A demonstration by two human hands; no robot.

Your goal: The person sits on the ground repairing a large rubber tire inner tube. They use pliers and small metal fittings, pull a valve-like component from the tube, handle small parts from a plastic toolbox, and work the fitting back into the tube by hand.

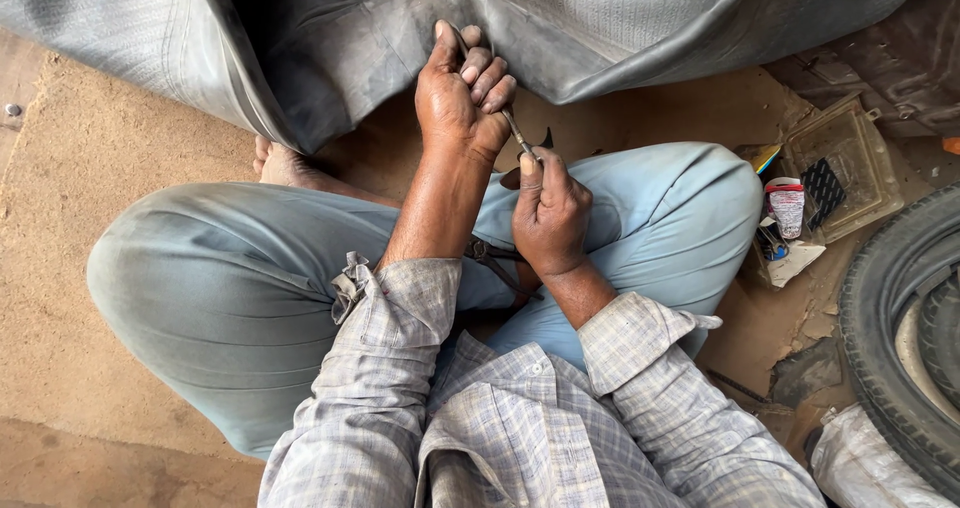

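Observation:
I sit cross-legged on a dusty floor in light blue trousers and a checked shirt. A large grey rubber inner tube is draped across the top of the view. My left hand pinches a fold of the tube's edge, fingers closed over the rubber. My right hand is fisted round a thin metal tool whose tip points up at the pinched spot, just under the left fingers. A small dark rubber piece shows beside the tool.
At right a shallow clear plastic tray holds a dark patch, with a small white and red tube and paper scraps beside it. A black tyre lies at the right edge. A white sack sits bottom right.

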